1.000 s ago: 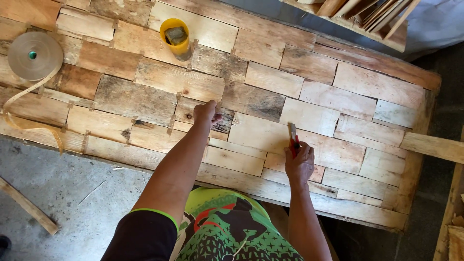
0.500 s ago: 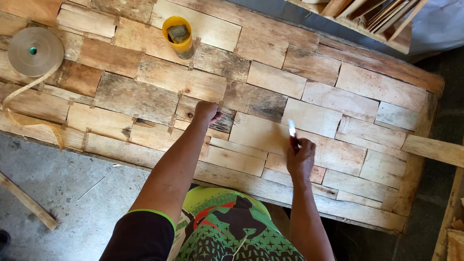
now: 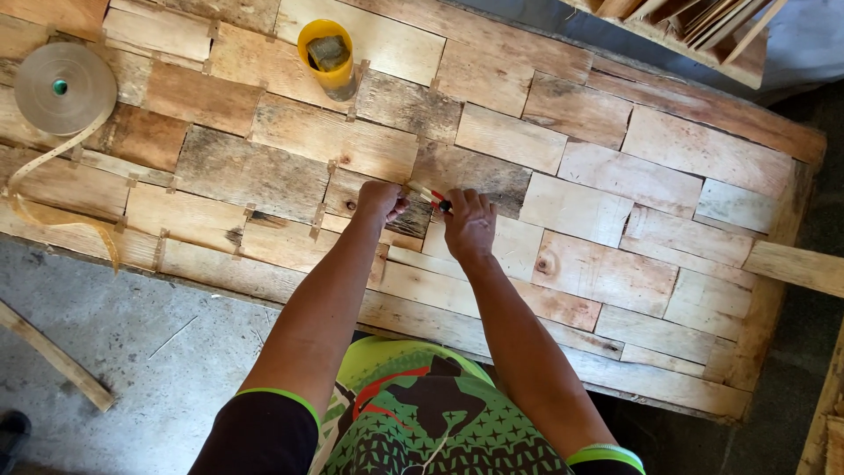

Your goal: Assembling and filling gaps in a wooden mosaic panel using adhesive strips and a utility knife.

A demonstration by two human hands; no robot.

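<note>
The fingers [image 3: 397, 199] of the left hand [image 3: 380, 200] are curled and pressed down on a thin strip of tape [image 3: 418, 192] lying over a seam between wood pieces. Just beside them, the fingers [image 3: 459, 200] of the right hand [image 3: 469, 224] are closed around a small red-handled tool [image 3: 437, 201], whose tip is laid against the same strip; whether it is a brush or a blade cannot be told. The two hands are almost touching, with the strip between them.

The step in hand is judged to be the fixing of a tape strip across a joint in the patchwork of veneer pieces [image 3: 571, 207] spread on the worktop [image 3: 703, 400]. The next move would call for the strip to be kept flat under the left fingers while the tool is drawn along or across it, with care that the pieces beneath are not shifted apart.

Farther from the fingers, up and to the left, a yellow cup [image 3: 327, 54] with something grey inside is stood on the wood. Well away to the left, a roll of tape [image 3: 63, 88] is lain flat, its loose end trailing down over the worktop's edge. A wooden slat [image 3: 54, 356] is seen on the concrete floor [image 3: 149, 343] below.

Compared with a second ago, the right hand has been brought from well to the right, where the tool was held upright, in to the left hand, which has stayed at its place.
</note>
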